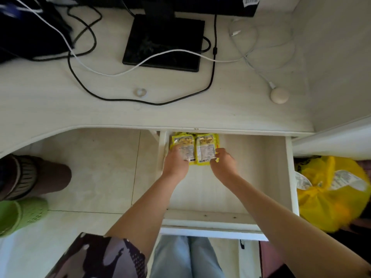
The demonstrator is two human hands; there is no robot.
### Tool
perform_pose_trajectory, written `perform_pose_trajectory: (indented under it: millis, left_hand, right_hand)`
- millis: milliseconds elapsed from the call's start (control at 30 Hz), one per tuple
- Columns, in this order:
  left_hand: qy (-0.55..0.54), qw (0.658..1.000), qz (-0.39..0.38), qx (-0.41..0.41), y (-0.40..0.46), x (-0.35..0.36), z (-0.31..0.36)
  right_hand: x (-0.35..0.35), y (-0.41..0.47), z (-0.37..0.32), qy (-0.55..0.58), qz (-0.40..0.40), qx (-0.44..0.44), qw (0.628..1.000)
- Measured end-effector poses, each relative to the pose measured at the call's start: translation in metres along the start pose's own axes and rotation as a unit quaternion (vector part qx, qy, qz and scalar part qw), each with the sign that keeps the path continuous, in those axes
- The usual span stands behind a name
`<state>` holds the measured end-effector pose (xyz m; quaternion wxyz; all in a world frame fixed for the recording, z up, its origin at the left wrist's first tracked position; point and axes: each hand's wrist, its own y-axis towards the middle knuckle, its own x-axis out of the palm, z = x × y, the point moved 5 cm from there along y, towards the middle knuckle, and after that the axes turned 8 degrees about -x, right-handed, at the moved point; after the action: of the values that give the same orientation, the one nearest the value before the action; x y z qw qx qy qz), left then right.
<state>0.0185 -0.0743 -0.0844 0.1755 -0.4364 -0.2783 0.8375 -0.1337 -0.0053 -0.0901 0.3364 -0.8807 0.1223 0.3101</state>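
The left hand (176, 164) reaches into the open drawer (251, 167) and lies over the lower left part of the left packet (184, 141). Its fingers (178, 149) are bent across the printed face and touch it. Whether the thumb grips underneath is hidden by the hand itself.

The right hand (223, 163) is at the lower right corner of the right packet (206, 146). Its fingers (220, 152) are curled tight and, with the thumb at the packet's near edge, pinch that corner.

Both packets are yellow with pale label panels. They lie flat, side by side and touching, at the back left of the drawer, with their far ends tucked just under the table's edge.

The drawer is white and pulled well out over the person's legs (pale blue trousers (184, 255) show below its front). Above it, the pale table (60, 109) carries a black monitor base (163, 41), a looping black cable (84, 89), a white cable (112, 74), a small ring (141, 92) and a round white puck (279, 95) on a thin lead.

To the right of the drawer sits a knotted yellow bag (325, 207). To the left is a tiled floor (90, 167), with a green shoe (22, 213) at its edge.
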Motion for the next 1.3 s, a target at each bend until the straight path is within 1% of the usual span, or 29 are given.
perform_pose_trajectory:
  millis: [133, 267, 433, 533, 767, 967, 1133, 1300]
  left_hand:
    - [-0.068, 0.997, -0.003, 0.025, -0.04, -0.021, -0.01]
    - [-0.105, 0.992, 0.039, 0.05, -0.077, -0.053, -0.033]
    - [-0.071, 0.988, 0.128, 0.051, -0.105, -0.104, -0.092]
    - [-0.054, 0.985, 0.164, 0.018, -0.115, -0.14, -0.135]
    - [-0.047, 0.97, 0.235, -0.044, -0.132, -0.229, -0.261]
    - [-0.044, 0.956, 0.276, -0.091, -0.131, -0.321, -0.363]
    - [-0.062, 0.939, 0.309, -0.137, -0.132, -0.377, -0.422]
    - [-0.074, 0.931, 0.313, -0.173, -0.119, -0.42, -0.462]
  right_hand:
    - [-0.003, -0.038, -0.034, -0.036, -0.01, -0.084, 0.996]
    - [0.007, -0.073, -0.072, -0.079, -0.033, -0.166, 0.982]
    - [0.04, -0.109, -0.126, -0.13, -0.077, -0.253, 0.956]
    - [0.074, -0.127, -0.163, -0.158, -0.11, -0.298, 0.935]
    - [0.184, -0.164, -0.252, -0.211, -0.186, -0.349, 0.894]
    - [0.273, -0.193, -0.319, -0.24, -0.217, -0.364, 0.874]
    - [0.328, -0.206, -0.38, -0.246, -0.229, -0.399, 0.853]
    - [0.376, -0.203, -0.442, -0.26, -0.241, -0.433, 0.829]
